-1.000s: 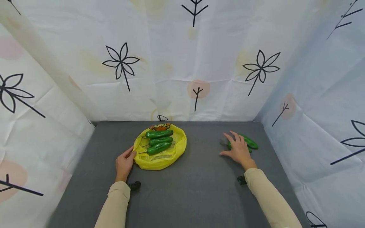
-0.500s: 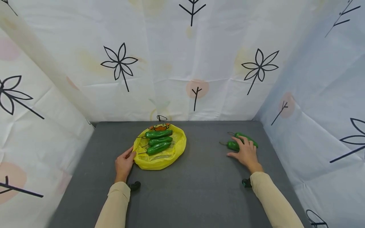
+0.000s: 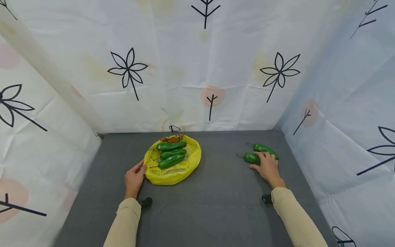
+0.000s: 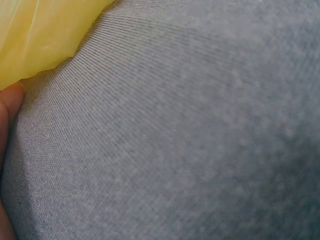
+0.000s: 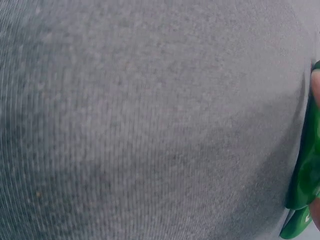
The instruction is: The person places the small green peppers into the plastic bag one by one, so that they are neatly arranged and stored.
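While the left hand (image 3: 134,178) pinches the left rim of the yellow bag (image 3: 172,180), the right hand (image 3: 268,169) has settled on the nearer loose pepper (image 3: 252,158), well to the right of the bag. That's the change: a second ago its fingers were spread over the loose peppers, hiding much of them; now it sits farther from the bag, thumb on the pepper's near side, fingers curled over the top. Reads as a grip, not a hover; right wrist view backs it, skin against green, most of the hand cropped. Farther pepper (image 3: 261,148) lies just beyond, also right of the bag, stem toward it. Whether fingers touch that one: can't tell. Three green peppers (image 3: 174,153) lie in the bag, stems left, no change. Left hand and bag unmoved. Net: reach looks done, no lift off the gray table (image 3: 203,206) visible.
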`<state>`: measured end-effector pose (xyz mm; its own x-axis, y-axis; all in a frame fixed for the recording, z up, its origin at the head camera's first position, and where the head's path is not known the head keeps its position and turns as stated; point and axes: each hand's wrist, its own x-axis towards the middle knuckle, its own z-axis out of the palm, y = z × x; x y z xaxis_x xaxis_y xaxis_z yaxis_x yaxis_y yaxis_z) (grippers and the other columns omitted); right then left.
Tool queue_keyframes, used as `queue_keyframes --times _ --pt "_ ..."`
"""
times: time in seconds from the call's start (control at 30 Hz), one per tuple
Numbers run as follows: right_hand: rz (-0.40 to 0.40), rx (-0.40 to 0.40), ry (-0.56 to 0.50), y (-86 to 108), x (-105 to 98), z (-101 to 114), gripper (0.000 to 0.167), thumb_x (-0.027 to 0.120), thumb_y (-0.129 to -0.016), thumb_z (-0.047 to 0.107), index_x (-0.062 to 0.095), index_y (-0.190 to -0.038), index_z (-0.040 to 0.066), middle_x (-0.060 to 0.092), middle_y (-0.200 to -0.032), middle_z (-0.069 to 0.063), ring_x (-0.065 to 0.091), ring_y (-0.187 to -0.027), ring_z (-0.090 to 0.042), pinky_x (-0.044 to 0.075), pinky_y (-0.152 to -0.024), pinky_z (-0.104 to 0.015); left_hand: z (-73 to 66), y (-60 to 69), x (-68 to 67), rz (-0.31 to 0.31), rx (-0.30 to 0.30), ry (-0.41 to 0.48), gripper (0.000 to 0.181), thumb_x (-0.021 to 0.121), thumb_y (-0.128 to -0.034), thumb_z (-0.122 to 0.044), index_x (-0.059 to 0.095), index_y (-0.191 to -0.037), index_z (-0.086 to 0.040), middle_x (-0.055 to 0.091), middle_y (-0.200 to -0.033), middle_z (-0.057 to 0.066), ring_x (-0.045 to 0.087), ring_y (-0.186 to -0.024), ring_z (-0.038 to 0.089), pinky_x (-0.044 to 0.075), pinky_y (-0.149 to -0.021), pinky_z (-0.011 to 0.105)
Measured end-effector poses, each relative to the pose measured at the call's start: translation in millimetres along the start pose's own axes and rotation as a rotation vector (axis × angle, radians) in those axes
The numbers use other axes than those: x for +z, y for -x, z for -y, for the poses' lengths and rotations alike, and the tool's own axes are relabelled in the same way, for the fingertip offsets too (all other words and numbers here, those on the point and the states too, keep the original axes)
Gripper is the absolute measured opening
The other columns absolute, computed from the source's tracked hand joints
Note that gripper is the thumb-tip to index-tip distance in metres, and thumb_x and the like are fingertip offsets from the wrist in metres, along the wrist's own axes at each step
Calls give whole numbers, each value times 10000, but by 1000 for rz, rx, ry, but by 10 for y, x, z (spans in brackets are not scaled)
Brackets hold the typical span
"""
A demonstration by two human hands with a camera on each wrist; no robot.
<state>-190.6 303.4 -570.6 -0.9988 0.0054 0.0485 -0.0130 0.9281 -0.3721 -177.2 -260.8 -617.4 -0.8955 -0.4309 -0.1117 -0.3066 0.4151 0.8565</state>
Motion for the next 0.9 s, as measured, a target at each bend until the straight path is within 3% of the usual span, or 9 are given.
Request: queue_keyframes --times 0.3,0.9 --pt "-3 -30 45 -22 59 36 542 770 -919 238 574 -1410 118 555 -1346 -266 439 -1178 -487 363 -925 -628 3 -1 16 -12 15 6 404 655 -983 -447 658 -1373 -344 769 -1148 85 603 -724 -68 504 -668 110" --pt "-13 -52 -64 -141 79 357 561 743 -943 247 547 -1459 147 515 -1397 -225 413 -1220 -471 341 -972 -628 19 -5 4 -2 9 2 416 643 -980 -487 650 -1376 -362 765 -1188 70 603 -750 -73 504 -681 110"
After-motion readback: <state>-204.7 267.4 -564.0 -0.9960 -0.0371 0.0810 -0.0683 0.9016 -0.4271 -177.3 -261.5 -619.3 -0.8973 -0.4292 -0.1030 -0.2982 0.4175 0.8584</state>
